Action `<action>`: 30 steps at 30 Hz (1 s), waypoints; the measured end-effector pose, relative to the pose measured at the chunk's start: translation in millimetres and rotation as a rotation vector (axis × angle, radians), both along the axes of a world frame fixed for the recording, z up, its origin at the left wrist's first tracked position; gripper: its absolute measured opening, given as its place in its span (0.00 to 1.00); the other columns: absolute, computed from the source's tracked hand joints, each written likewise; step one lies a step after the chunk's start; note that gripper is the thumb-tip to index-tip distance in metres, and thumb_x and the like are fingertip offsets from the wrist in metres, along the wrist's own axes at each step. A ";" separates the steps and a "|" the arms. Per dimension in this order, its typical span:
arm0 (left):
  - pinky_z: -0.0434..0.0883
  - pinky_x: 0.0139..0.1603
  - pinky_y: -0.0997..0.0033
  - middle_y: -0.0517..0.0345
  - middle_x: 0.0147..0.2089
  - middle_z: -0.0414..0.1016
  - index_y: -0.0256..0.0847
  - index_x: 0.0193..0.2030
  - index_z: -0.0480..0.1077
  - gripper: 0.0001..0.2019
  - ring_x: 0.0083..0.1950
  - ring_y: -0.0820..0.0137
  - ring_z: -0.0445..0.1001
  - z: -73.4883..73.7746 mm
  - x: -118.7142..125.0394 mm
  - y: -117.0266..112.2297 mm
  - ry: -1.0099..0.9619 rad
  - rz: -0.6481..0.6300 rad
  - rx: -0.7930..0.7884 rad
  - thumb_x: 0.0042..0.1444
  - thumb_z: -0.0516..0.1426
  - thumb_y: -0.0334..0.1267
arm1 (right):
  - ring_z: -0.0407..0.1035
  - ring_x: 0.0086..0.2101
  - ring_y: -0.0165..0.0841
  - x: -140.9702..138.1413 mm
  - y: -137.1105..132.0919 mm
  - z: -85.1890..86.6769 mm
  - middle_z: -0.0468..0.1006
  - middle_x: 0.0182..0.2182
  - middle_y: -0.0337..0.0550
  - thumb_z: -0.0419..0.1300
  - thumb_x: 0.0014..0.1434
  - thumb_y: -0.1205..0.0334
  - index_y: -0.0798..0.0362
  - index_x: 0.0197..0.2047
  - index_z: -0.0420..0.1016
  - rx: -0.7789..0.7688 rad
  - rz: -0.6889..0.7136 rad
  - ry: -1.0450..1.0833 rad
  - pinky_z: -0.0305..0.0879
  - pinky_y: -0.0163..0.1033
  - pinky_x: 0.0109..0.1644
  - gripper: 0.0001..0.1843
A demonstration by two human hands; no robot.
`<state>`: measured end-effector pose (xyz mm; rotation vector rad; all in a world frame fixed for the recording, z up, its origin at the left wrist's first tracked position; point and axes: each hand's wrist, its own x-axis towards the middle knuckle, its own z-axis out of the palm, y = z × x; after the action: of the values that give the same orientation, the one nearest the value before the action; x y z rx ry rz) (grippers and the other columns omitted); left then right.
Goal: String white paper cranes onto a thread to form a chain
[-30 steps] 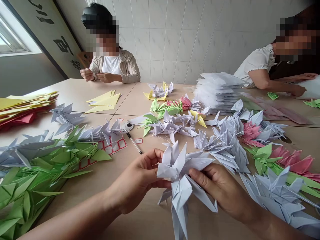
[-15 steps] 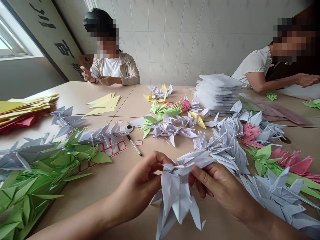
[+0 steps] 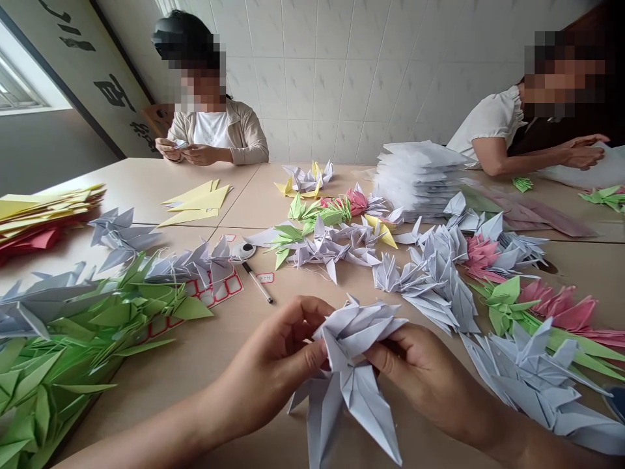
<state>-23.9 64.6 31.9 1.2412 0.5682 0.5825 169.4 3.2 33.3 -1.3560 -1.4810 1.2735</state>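
Note:
Both my hands hold a cluster of pale lilac folded paper cranes low over the near table. My left hand pinches its left side between thumb and fingers. On the right side, my right hand grips the paper, its thumb in front and the other fingers partly hidden behind. Long pointed paper tips hang down below my hands. Right of my right hand lies a heap of lilac cranes, and beyond it sit more lilac cranes.
Green folded cranes are piled at the left. A pen and a white spool lie mid-table. Yellow paper sheets and a stack of clear bags stand farther back. Two people sit across the table.
The crane cluster has turned in my hands, its upper part now fanned upward and toward me. My left thumb has shifted onto its front. The view has moved slightly right.

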 end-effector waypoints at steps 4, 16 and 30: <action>0.68 0.38 0.75 0.58 0.38 0.72 0.43 0.48 0.63 0.10 0.38 0.72 0.70 -5.6 0.6 -0.3 0.080 0.074 0.066 0.62 0.59 0.38 | 0.70 0.39 0.35 0.4 -2.3 -1.5 0.76 0.36 0.40 0.58 0.64 0.52 0.49 0.42 0.76 -0.107 0.060 0.011 0.67 0.36 0.46 0.12; 0.66 0.33 0.77 0.62 0.33 0.67 0.42 0.50 0.65 0.12 0.33 0.73 0.66 -9.2 2.5 -7.2 0.220 0.069 0.195 0.60 0.59 0.37 | 0.66 0.31 0.33 -6.2 -1.4 -11.4 0.73 0.29 0.40 0.57 0.63 0.49 0.53 0.36 0.73 -0.040 -0.058 -0.066 0.65 0.35 0.34 0.16; 0.60 0.27 0.78 0.65 0.25 0.68 0.41 0.48 0.67 0.13 0.26 0.75 0.62 -5.4 1.2 -6.5 0.313 0.056 0.301 0.59 0.60 0.42 | 0.70 0.37 0.37 -6.7 -2.8 -10.0 0.76 0.33 0.42 0.56 0.63 0.46 0.53 0.34 0.76 0.015 0.086 -0.012 0.67 0.38 0.43 0.19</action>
<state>-22.7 58.1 26.6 1.6209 0.7998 0.5364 162.7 0.4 23.3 -1.3043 -1.5691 1.3075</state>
